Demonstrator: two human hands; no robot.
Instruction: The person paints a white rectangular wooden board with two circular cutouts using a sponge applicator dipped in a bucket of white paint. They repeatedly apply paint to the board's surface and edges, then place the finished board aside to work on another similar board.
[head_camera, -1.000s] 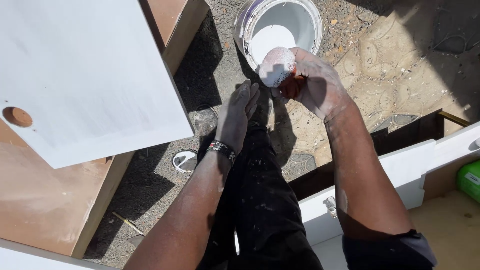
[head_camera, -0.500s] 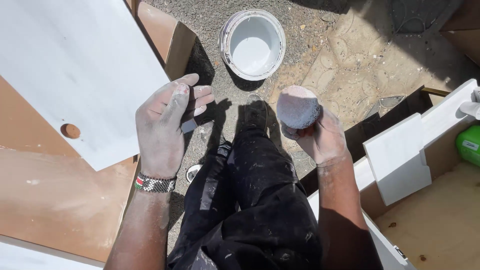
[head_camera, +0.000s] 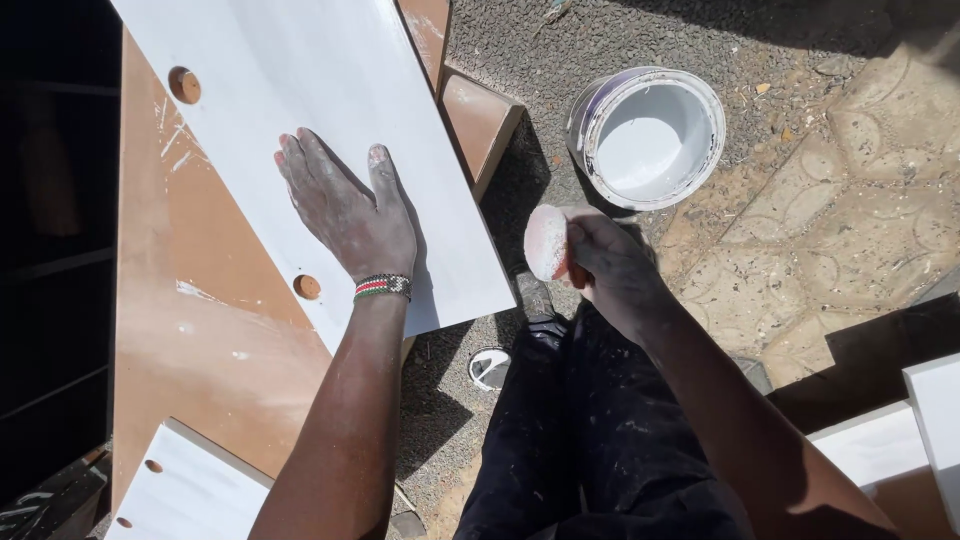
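In the head view the left hand lies released, palm down and fingers spread, flat on a white panel that rests tilted over a brown board with round holes in it. The right hand is clenched around a round, paint-whitened pad, held in the air just beside the panel's lower corner and above the person's dark, spattered trousers. Near the pad, an open pail of white paint stands on the gravel ground, and a small white lid lies by the trousers.
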